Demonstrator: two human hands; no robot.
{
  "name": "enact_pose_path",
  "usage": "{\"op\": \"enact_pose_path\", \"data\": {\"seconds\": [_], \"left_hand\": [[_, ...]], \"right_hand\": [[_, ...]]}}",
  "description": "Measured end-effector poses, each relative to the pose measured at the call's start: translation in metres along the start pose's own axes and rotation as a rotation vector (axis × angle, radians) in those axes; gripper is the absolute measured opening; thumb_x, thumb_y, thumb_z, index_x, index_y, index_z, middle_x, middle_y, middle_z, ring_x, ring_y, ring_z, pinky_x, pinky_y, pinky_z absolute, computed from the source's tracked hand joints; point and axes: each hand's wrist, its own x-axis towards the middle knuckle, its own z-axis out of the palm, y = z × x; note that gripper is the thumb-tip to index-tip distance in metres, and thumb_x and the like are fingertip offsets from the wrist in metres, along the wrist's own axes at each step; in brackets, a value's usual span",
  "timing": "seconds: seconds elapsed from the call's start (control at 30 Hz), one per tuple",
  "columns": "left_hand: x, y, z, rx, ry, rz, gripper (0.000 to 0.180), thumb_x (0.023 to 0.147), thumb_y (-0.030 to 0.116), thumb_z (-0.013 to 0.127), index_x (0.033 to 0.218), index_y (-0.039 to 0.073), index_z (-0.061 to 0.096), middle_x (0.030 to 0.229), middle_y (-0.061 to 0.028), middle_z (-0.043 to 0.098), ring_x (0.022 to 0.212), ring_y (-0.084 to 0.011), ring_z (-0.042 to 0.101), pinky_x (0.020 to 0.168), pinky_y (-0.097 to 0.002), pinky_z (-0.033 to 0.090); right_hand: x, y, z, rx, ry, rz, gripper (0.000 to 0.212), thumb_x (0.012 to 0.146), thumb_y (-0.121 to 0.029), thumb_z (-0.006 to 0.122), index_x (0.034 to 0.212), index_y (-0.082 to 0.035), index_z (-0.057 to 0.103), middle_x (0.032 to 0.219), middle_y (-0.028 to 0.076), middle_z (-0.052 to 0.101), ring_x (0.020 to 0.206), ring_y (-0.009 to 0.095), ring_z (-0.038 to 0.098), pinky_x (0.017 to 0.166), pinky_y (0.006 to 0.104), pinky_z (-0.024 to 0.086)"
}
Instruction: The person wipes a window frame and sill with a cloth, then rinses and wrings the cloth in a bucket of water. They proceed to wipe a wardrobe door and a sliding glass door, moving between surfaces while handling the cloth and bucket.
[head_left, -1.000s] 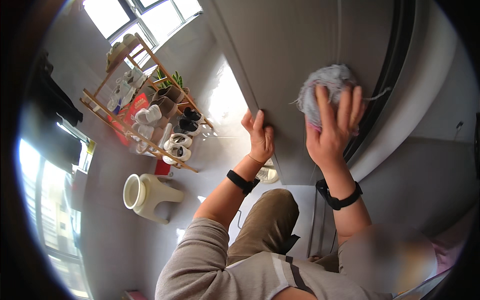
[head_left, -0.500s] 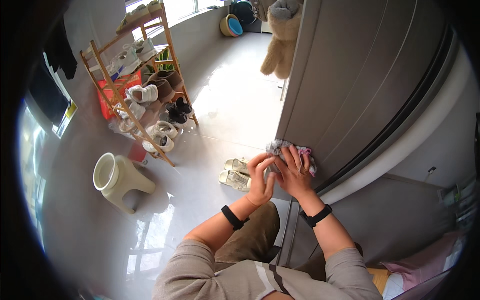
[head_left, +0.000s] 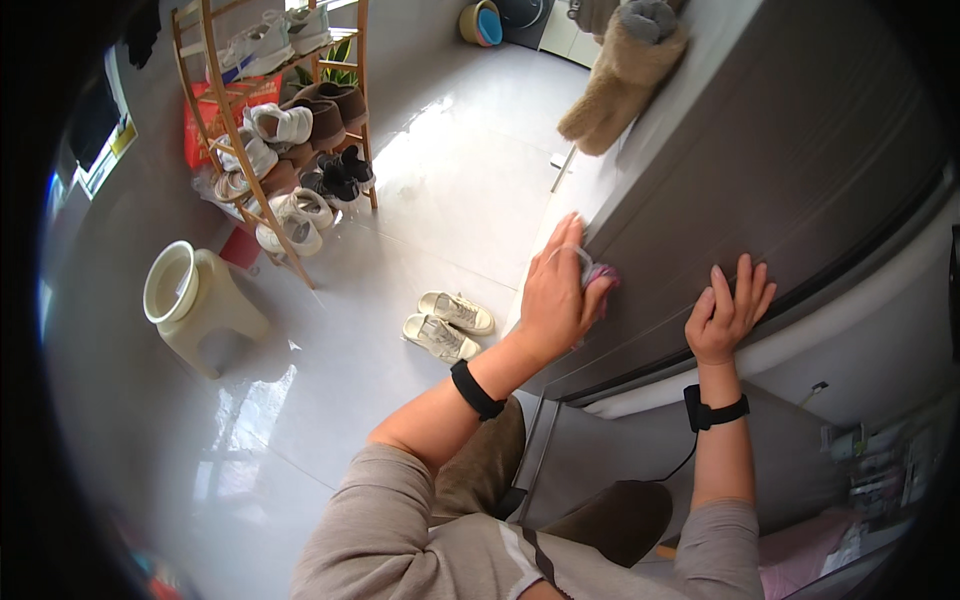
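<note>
Pale glossy tiled floor (head_left: 440,200) lies open leftward; left hand (head_left: 556,295) grips a pink-grey cloth (head_left: 598,273) at the grey cabinet door (head_left: 760,160) edge; right hand (head_left: 728,318) rests flat, fingers spread.

Daylight is glaring off a pale glossy tiled floor (head_left: 330,400). At ten o'clock a wooden shoe rack (head_left: 275,130) is standing against the grey wall, a cream stool (head_left: 195,305) sitting below it at nine. A pair of white sneakers (head_left: 448,325) is lying near centre. A basin (head_left: 482,22) is resting at twelve.
</note>
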Motion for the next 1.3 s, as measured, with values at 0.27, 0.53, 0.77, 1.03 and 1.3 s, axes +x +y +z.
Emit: {"op": "enact_pose_path", "data": {"seconds": [0.27,0.53,0.77,1.03,1.3], "left_hand": [[0.004,-0.029,0.029,-0.233,0.219,0.103,0.072,0.070,0.012,0.081,0.130,-0.008,0.047,0.130,-0.0266,0.053,0.117,-0.0383,0.056,0.095,-0.0389,0.047],[-0.201,-0.167,0.041,-0.179,-0.253,-0.310,0.089,0.068,0.015,0.083,0.142,0.002,0.035,0.143,-0.0185,0.043,0.129,-0.0345,0.045,0.106,-0.0378,0.039],[-0.315,-0.250,0.073,-0.201,-0.386,-0.438,0.087,0.070,0.007,0.078,0.141,0.000,0.029,0.146,-0.0230,0.034,0.133,-0.0387,0.038,0.111,-0.0399,0.034],[-0.393,-0.301,0.092,-0.101,-0.478,-0.657,0.085,0.072,0.000,0.073,0.142,-0.002,0.025,0.146,-0.0256,0.035,0.131,-0.0391,0.041,0.107,-0.0384,0.038],[-0.388,-0.296,0.090,-0.027,-0.585,-0.850,0.077,0.075,-0.002,0.064,0.143,0.003,0.028,0.141,-0.0250,0.041,0.124,-0.0413,0.046,0.100,-0.0409,0.044]], "right_hand": [[-0.020,0.011,0.008,0.001,-0.023,-0.004,0.030,0.095,-0.015,0.046,0.123,-0.007,0.051,0.142,0.024,0.043,0.140,0.041,0.028,0.115,0.0547,0.011],[-0.013,0.013,0.010,0.009,-0.013,-0.046,0.030,0.098,-0.014,0.044,0.126,-0.003,0.047,0.145,0.027,0.034,0.138,0.042,0.028,0.113,0.0574,0.021],[-0.013,0.035,0.007,-0.050,-0.007,-0.145,0.035,0.098,-0.024,0.050,0.121,0.001,0.040,0.137,0.027,0.037,0.120,0.038,0.047,0.099,0.0495,0.044],[-0.005,0.059,0.011,0.079,0.096,-0.253,0.040,0.094,-0.029,0.059,0.113,-0.001,0.039,0.126,0.025,0.041,0.105,0.033,0.053,0.090,0.0455,0.049],[-0.011,0.044,0.016,0.042,0.082,-0.184,0.039,0.095,-0.028,0.058,0.116,0.001,0.042,0.134,0.024,0.038,0.118,0.035,0.047,0.102,0.0478,0.042]]}}
